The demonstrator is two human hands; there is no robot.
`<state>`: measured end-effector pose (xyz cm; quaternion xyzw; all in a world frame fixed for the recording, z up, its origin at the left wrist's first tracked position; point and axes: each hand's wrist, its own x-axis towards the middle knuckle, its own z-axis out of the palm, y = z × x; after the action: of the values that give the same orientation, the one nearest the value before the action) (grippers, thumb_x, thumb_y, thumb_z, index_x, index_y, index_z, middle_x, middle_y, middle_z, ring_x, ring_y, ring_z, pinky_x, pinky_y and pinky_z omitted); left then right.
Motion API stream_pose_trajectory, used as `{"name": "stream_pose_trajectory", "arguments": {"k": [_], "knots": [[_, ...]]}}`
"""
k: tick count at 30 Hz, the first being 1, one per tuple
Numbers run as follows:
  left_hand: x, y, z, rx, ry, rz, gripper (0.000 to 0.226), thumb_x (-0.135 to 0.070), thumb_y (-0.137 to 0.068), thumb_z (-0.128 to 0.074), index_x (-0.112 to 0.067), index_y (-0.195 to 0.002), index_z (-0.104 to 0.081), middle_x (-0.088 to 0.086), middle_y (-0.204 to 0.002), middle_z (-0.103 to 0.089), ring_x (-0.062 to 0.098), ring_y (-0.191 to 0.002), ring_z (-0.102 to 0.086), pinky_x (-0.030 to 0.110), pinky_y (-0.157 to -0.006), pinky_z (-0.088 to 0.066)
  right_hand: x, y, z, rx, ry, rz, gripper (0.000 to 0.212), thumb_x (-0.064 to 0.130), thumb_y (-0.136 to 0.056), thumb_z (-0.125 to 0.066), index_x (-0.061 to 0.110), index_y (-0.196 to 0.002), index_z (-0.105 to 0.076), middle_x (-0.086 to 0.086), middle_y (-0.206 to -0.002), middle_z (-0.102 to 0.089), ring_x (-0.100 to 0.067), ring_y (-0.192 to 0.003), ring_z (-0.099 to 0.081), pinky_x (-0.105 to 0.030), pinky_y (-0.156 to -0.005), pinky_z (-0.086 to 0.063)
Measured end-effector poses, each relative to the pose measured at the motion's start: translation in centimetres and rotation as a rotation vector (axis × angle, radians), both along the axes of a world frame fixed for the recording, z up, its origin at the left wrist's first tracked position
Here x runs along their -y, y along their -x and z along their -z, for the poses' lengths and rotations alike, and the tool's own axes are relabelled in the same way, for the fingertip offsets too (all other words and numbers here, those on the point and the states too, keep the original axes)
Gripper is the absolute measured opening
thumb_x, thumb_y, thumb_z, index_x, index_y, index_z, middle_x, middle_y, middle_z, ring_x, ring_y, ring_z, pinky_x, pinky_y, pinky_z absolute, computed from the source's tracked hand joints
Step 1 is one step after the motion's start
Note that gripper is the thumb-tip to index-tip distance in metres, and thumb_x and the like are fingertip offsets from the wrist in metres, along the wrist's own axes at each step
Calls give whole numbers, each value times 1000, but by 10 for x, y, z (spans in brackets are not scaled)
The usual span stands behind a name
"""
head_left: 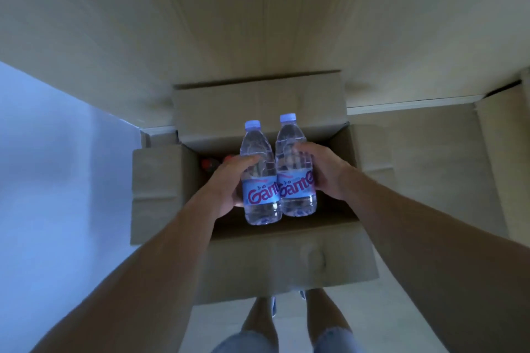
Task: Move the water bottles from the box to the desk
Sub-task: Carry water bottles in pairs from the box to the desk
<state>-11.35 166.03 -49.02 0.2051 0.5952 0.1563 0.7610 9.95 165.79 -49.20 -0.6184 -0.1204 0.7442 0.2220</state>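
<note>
The left hand (229,180) is gripping one clear plastic water bottle with a blue label (261,180), the right hand (324,172) is gripping its twin (296,172); both bottles are touching, held above the open brown cardboard box (286,261) on the floor.

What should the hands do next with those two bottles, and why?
Probably lift both clear and carry them toward the desk. The left hand grips the left bottle and the right hand grips the right bottle, both held above the open box.
</note>
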Motion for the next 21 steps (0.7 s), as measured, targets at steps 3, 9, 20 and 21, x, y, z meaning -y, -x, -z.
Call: {"name": "stream_pose_trajectory", "arguments": {"k": [3,9,20,21], "knots": [[3,3,-47,30,-89,42,22,-31,-87,-74,-24,-108,-72,9,-108,-76,27,-95,-73,52,-86,-58,5,5,-47,-69,-27,37,53,43,-91,-59,11,-134,-58,-14,-124,-69,-35,-120,-61,-51,-109,-41],[1,14,-131,91,-160,51,53,-22,-78,-78,-21,-128,-60,12,-122,-71,34,-112,-68,53,-92,-56,9,8,-131,-127,-173,-60,41,24,-80,-73,15,-119,-63,-13,-115,-72,-34,-107,-67,-50,-97,-53],[15,21,-226,124,-169,170,60,-13,-82,-74,-24,-137,-53,17,-126,-68,40,-119,-63,65,-103,-45,45,12,-226,-47,-245,33,65,28,-74,-80,0,-128,-59,-21,-116,-70,-38,-107,-67,-57,-100,-50],[16,20,-235,126,-184,176,64,-17,-77,-77,-24,-136,-53,17,-124,-69,39,-116,-64,65,-102,-46,47,13,-234,-36,-243,44,68,30,-71,-80,0,-127,-60,-22,-116,-70,-38,-108,-67,-57,-99,-50]]}}
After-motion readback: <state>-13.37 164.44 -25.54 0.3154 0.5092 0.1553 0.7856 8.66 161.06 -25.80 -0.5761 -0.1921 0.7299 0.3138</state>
